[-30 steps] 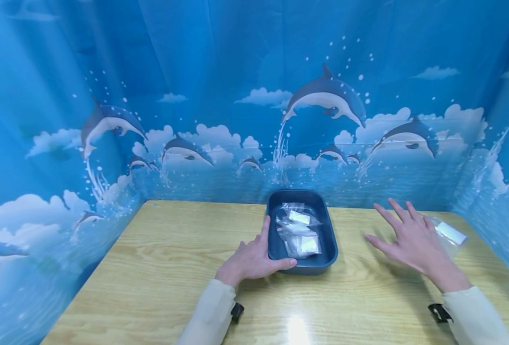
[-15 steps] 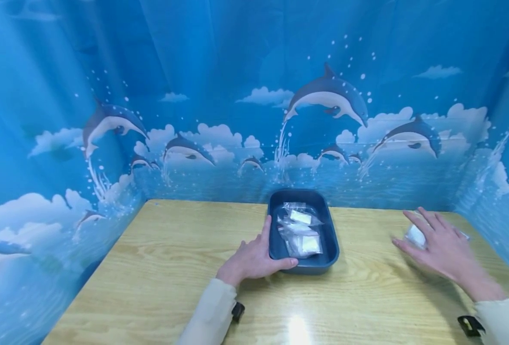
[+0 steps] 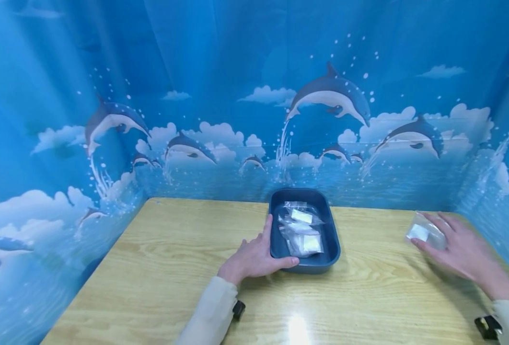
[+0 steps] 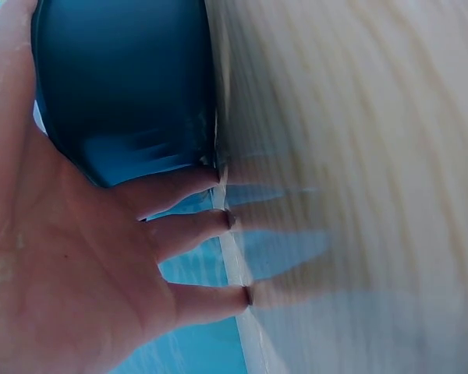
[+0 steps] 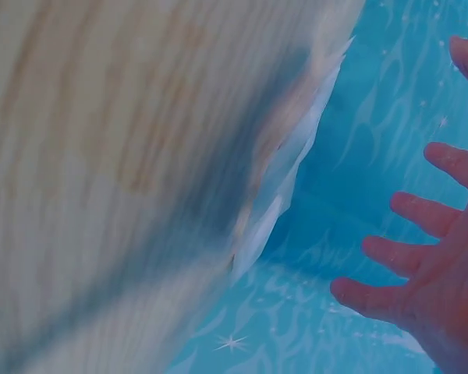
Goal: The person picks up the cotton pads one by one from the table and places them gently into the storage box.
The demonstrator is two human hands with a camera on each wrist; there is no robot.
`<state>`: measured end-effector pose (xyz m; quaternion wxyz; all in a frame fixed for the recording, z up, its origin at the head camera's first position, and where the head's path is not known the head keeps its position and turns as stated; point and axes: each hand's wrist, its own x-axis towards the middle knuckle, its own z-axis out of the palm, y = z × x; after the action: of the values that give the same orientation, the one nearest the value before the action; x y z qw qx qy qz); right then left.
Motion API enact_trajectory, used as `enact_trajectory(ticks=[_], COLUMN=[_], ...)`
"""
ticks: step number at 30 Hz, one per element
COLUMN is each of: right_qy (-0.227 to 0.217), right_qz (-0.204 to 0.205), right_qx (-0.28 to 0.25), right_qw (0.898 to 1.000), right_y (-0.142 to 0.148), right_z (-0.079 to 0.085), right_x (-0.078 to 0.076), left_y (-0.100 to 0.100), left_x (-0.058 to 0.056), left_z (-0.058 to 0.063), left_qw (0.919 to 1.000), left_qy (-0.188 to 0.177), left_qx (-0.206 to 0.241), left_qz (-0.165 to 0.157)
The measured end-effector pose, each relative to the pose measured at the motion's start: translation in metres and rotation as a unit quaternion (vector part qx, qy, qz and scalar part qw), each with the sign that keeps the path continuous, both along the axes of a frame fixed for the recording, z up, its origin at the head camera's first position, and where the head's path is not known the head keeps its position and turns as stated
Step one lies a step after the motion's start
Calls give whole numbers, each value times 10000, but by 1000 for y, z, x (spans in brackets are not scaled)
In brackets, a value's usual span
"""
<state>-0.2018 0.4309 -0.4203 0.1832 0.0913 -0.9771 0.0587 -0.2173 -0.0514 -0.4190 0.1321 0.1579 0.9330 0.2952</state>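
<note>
My left hand rests against the left side and near corner of a dark blue plastic tub, its thumb over the near rim. The left wrist view shows that hand's fingers stretched out beside the tub. Small clear plastic bags with white pieces lie in the tub. At the right, my right hand is over another clear bag with a white piece inside. From the head, its thumb overlaps the bag. In the right wrist view, the fingers are spread and stand apart from the bag on the table.
The light wooden table runs back to a blue curtain printed with dolphins, which also closes both sides. A black wrist strap piece shows by the right sleeve; another by the left.
My right hand has moved right and down over the clear bag, uncovering its left part and covering a white piece seen farther right before. The left hand and tub have stayed in place.
</note>
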Motion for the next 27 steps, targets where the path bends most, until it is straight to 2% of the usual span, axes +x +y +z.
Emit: enact_trajectory(ticks=[6,12,19,27], right_qy=[-80,-454,-1050,-1694], right_qz=[-56,-271,-520,-684], right_qx=[-445,-746,-1225,-1348], right_qw=[9990,9958,9855,9739], right_y=[10,19,27,39], right_z=[-4,-7,-4,-4], right_x=[-1,-3,-3,-8], left_y=[0,1,2,1], left_x=[0,1,1,0], left_z=[0,0,0,-1], left_qw=[10000,10000,9999,9999], left_qy=[-26,-45,-111,-86], left_qx=[-39,-77,-79,-107], left_qz=[21,29,66,59])
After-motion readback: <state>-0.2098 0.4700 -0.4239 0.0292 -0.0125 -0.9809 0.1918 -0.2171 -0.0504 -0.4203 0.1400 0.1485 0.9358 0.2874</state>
